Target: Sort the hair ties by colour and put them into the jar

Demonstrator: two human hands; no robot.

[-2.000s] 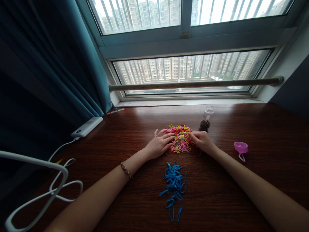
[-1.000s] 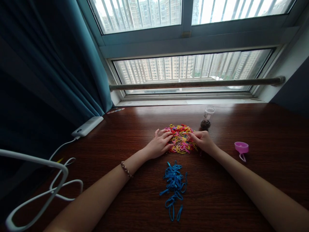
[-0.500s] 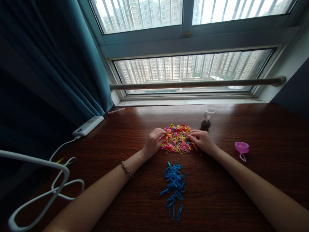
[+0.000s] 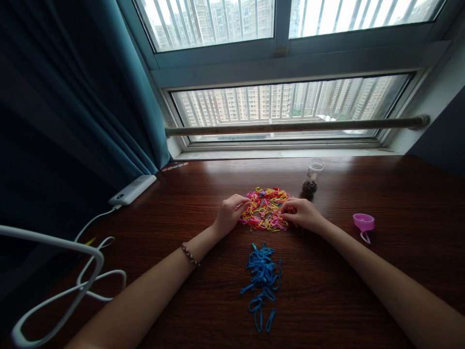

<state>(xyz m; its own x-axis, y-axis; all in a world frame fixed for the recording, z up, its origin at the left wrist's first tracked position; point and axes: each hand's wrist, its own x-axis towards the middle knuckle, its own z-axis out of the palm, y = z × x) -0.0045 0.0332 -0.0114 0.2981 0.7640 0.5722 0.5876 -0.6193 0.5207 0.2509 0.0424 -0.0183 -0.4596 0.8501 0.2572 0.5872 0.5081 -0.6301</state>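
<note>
A loose pile of small rubber bands point(image 4: 267, 209) in pink, red and yellow, with a few blue ones among them, lies on the dark wooden table between my hands. My left hand point(image 4: 229, 212) touches the pile's left edge, thumb and fingers apart, holding nothing that I can see. On the right side, my right hand point(image 4: 301, 213) has thumb and fingertips pinched together over the pile; what they grip, if anything, is too small to make out. Closer to me is a separate heap of blue rubber bands point(image 4: 263, 271), with two single bands at its near end.
Behind my right hand stands a clear jar point(image 4: 315, 168) beside a dark round clump point(image 4: 309, 187). A pink funnel-like cup point(image 4: 364, 222) is farther right. At left are a white power strip point(image 4: 133, 189) and its looping white cable point(image 4: 98, 257). A window bar point(image 4: 298, 127) crosses behind the table.
My right hand has shifted slightly toward me over the pile, and its fingers have drawn into a pinch. The left hand has moved a little left. The blue heap is the same.
</note>
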